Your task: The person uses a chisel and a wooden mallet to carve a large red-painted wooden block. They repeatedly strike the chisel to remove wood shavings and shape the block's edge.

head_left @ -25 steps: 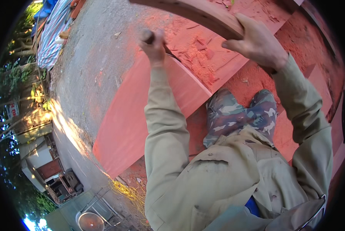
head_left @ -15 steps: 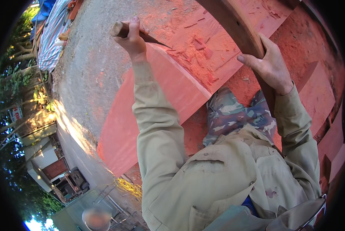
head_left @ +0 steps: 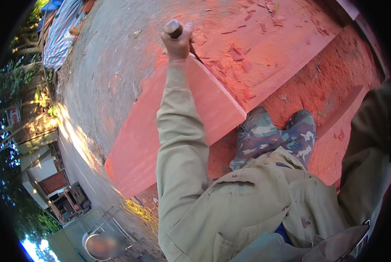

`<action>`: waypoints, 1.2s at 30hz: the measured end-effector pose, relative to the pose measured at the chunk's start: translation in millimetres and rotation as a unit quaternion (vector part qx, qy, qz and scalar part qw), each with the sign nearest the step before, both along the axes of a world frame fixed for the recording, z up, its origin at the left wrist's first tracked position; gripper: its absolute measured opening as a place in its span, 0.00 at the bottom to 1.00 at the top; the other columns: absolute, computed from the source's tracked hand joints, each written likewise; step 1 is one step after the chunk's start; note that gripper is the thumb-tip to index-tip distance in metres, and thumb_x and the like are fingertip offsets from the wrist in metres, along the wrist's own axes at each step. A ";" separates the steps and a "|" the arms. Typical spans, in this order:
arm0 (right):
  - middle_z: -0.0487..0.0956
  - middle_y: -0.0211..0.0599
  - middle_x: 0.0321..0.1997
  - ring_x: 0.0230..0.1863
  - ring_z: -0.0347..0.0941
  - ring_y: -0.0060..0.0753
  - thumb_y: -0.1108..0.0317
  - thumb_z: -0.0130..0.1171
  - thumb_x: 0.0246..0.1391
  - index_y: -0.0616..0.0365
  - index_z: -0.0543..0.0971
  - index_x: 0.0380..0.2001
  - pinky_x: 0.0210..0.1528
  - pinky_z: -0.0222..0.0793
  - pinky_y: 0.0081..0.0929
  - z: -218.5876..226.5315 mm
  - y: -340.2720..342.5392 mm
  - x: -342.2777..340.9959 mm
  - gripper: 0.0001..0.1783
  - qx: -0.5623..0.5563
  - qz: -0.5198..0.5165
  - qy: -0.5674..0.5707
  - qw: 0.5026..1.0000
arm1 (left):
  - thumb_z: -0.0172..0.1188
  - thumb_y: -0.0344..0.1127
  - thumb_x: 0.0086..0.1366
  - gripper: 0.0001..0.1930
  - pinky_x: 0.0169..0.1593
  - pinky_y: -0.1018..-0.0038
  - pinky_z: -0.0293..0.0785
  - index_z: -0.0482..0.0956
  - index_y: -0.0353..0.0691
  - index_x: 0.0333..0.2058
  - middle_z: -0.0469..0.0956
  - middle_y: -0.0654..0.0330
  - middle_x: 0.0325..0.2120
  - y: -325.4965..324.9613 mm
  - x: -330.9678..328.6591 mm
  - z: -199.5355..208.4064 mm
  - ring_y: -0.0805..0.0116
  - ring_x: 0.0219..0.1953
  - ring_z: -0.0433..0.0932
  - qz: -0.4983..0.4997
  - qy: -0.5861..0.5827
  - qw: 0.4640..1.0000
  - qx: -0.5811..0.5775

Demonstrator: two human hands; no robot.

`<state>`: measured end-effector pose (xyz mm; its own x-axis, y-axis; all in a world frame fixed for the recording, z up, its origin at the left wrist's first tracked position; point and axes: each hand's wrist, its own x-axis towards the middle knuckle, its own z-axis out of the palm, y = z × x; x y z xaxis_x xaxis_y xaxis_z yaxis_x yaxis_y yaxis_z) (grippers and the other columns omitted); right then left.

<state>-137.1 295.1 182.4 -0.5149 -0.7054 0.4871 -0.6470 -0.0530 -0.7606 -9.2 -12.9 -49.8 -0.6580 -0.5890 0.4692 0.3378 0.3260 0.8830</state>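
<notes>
Wooden-handled tool (head_left: 172,29), just one, is gripped by the left hand (head_left: 178,46); right hand's state I cannot tell.

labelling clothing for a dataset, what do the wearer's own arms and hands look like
The left hand is bare, without a glove. The left sleeve is long, khaki-olive and creased, reaching the wrist. The right sleeve looks darker, in shadow; the right hand is out of view.

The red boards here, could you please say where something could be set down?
Bare room shows on the near board, between the left sleeve and gray ground, and on that ground toward the striped sheet. The far board is crowded with chips and sawdust; the left hand grips a handle near it.
</notes>
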 end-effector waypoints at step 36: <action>0.85 0.54 0.37 0.40 0.84 0.47 0.60 0.72 0.52 0.71 0.79 0.50 0.44 0.78 0.41 -17.9 -78.2 -6.4 0.28 0.084 0.038 0.009 0.996 | 0.70 0.30 0.64 0.13 0.20 0.74 0.71 0.75 0.40 0.23 0.75 0.65 0.15 -30.5 0.6 -8.1 0.74 0.15 0.75 0.009 0.032 0.997 0.064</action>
<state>-143.5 216.9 164.5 -0.4485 -0.8143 0.3684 -0.6599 0.0237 -0.7510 -8.6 -43.3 -57.8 -0.6185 -0.6575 0.4303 0.3895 0.2191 0.8946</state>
